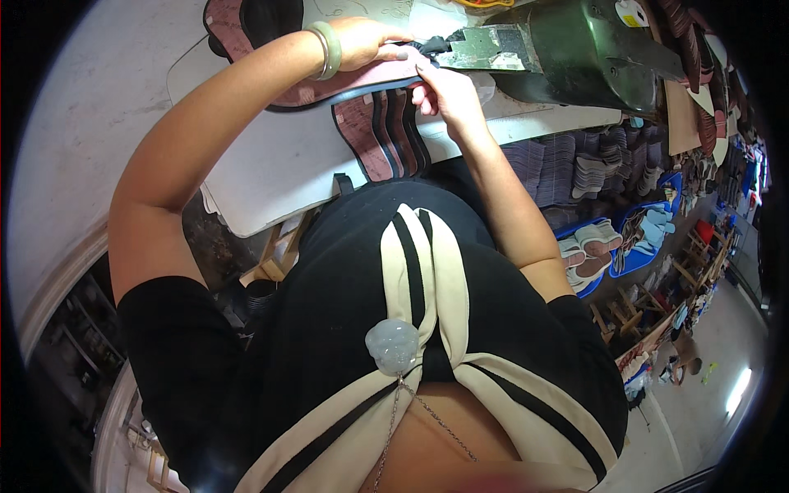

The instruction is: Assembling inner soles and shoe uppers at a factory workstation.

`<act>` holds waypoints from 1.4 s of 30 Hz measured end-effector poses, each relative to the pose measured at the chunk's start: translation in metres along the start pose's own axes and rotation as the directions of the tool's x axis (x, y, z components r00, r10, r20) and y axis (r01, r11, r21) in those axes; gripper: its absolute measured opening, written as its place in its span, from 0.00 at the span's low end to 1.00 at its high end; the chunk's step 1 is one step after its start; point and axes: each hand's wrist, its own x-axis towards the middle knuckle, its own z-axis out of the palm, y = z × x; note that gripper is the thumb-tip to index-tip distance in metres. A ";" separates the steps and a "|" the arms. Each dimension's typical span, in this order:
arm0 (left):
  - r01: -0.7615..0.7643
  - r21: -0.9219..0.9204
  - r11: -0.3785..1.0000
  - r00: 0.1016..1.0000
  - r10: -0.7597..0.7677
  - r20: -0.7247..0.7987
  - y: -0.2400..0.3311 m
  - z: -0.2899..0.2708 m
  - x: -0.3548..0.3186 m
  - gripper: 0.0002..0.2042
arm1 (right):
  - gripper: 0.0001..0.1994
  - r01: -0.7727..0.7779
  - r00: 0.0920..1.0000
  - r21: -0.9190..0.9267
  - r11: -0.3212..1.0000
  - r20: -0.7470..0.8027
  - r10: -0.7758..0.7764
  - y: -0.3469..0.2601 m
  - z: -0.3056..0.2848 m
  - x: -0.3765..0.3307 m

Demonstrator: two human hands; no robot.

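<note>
A pink shoe insole [349,90] with a dark edge lies at the front of a green sewing machine [567,53]. My left hand [362,45], with a pale bangle at the wrist, rests on the insole, thumb and fingers closed around its upper side. On the near edge, my right hand [450,94] pinches the insole between thumb and forefinger, its other fingers curled. Bunched black material [431,48] sits between the hands and the machine's narrow arm. The needle area is hidden.
Several pink insoles [366,140] overlap at the near edge of the white table [259,193]. More pink and black pieces [230,33] lie far left. Stacked grey pieces [534,168] and blue baskets [637,259] of shoe parts stand at the right.
</note>
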 end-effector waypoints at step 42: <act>0.327 -0.698 0.637 0.426 -0.759 -0.493 0.002 0.054 0.026 0.21 | 0.14 -0.060 0.986 0.384 0.921 0.165 -0.004 0.044 0.017 -0.039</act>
